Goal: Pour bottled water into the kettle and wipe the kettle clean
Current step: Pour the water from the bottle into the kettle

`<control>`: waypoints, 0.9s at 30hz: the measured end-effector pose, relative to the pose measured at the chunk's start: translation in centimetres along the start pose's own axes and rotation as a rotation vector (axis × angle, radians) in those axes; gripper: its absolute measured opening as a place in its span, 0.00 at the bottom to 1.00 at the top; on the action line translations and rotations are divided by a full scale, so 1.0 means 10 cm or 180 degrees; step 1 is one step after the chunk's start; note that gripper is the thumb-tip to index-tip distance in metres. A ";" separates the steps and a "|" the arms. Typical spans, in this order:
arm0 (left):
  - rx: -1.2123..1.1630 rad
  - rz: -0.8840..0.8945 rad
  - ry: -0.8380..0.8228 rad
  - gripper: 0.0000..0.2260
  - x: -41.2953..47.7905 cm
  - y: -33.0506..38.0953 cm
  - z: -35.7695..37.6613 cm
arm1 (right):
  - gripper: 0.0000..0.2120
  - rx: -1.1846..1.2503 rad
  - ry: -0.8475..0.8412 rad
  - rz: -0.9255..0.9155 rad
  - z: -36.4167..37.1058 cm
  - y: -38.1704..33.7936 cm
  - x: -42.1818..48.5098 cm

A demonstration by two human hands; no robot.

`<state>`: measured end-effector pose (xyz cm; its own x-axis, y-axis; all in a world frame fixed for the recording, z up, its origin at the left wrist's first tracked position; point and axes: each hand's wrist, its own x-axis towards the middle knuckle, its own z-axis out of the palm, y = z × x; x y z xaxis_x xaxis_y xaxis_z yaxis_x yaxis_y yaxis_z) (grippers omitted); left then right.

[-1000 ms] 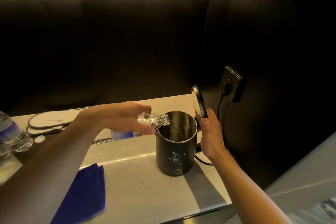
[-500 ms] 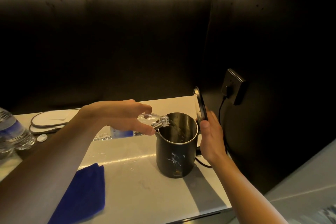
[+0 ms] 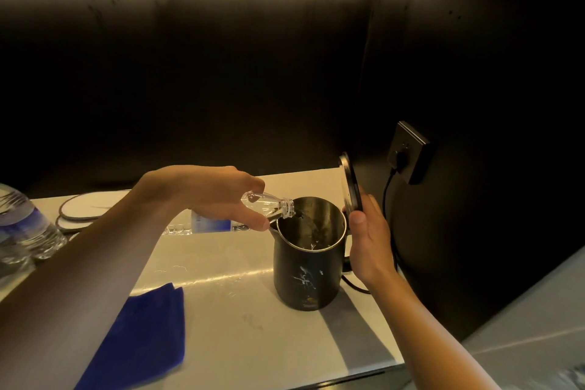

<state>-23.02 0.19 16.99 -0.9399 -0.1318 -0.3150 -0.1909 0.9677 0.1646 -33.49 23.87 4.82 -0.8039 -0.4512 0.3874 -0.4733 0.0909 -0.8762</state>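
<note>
A black kettle (image 3: 308,275) with a white marbled mark stands on the pale counter (image 3: 240,326), its lid (image 3: 350,185) swung upright. My left hand (image 3: 209,196) grips a clear water bottle (image 3: 269,207) tipped almost flat, its open mouth over the kettle's rim, and water shows inside the kettle. My right hand (image 3: 368,244) is wrapped around the kettle's handle side, thumb near the lid hinge. A folded blue cloth (image 3: 142,336) lies on the counter at the front left.
A second water bottle (image 3: 25,231) stands at the far left. Flat white slippers (image 3: 85,209) lie behind my left arm. A black cord (image 3: 387,199) runs from the kettle to a wall socket (image 3: 408,152) on the dark right wall. The counter edge is near.
The view has shifted slightly. The bottle stays tipped into the kettle and both hands keep their hold.
</note>
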 end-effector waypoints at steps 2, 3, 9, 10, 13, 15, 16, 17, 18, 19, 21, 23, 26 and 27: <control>0.0078 -0.0040 0.0063 0.38 0.01 -0.01 0.00 | 0.54 -0.0003 0.0009 0.0001 -0.01 -0.01 0.00; 0.0123 -0.0063 0.0076 0.37 0.01 0.00 -0.01 | 0.53 -0.0020 0.0016 0.0000 -0.01 0.00 0.00; 0.0249 -0.0120 -0.0028 0.32 0.00 0.02 -0.06 | 0.37 -0.0051 0.0016 0.0044 0.00 0.03 0.00; 0.0285 -0.0126 -0.0041 0.32 0.01 0.03 -0.07 | 0.36 -0.0042 0.0004 0.0046 0.00 0.03 0.00; 0.0459 -0.0127 -0.0100 0.32 0.01 0.08 -0.12 | 0.36 -0.0037 0.0019 0.0034 0.00 0.04 -0.01; 0.0566 -0.0147 -0.0153 0.28 0.02 0.13 -0.16 | 0.39 -0.0013 0.0036 0.0016 0.00 0.02 -0.01; 0.0624 -0.0157 -0.0178 0.26 0.02 0.15 -0.18 | 0.41 0.0006 0.0033 0.0009 0.00 0.01 -0.01; 0.0686 -0.0156 -0.0210 0.24 0.03 0.17 -0.20 | 0.45 0.0018 0.0028 0.0005 0.00 0.00 -0.02; 0.0752 -0.0148 -0.0245 0.23 0.04 0.20 -0.22 | 0.49 0.0018 0.0017 0.0010 0.00 -0.01 -0.02; 0.0818 -0.0142 -0.0277 0.23 0.05 0.22 -0.23 | 0.51 0.0013 0.0010 0.0012 0.00 -0.02 -0.02; 0.0954 -0.0124 -0.0298 0.24 0.07 0.27 -0.26 | 0.51 0.0005 0.0009 0.0016 -0.01 -0.02 -0.02; 0.1096 -0.0062 -0.0299 0.25 0.10 0.32 -0.28 | 0.45 -0.0010 0.0025 0.0053 0.00 -0.01 -0.02; 0.1264 0.0011 -0.0367 0.28 0.13 0.39 -0.30 | 0.36 0.0011 0.0048 0.0135 0.00 0.00 -0.02; 0.1303 0.0028 -0.0385 0.28 0.14 0.42 -0.31 | 0.36 0.0011 0.0043 0.0151 0.00 0.01 -0.02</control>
<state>-26.03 3.43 20.15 -0.8964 -0.1205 -0.4265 -0.0318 0.9773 -0.2093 -33.33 23.96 4.67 -0.8302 -0.4345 0.3492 -0.4333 0.1089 -0.8946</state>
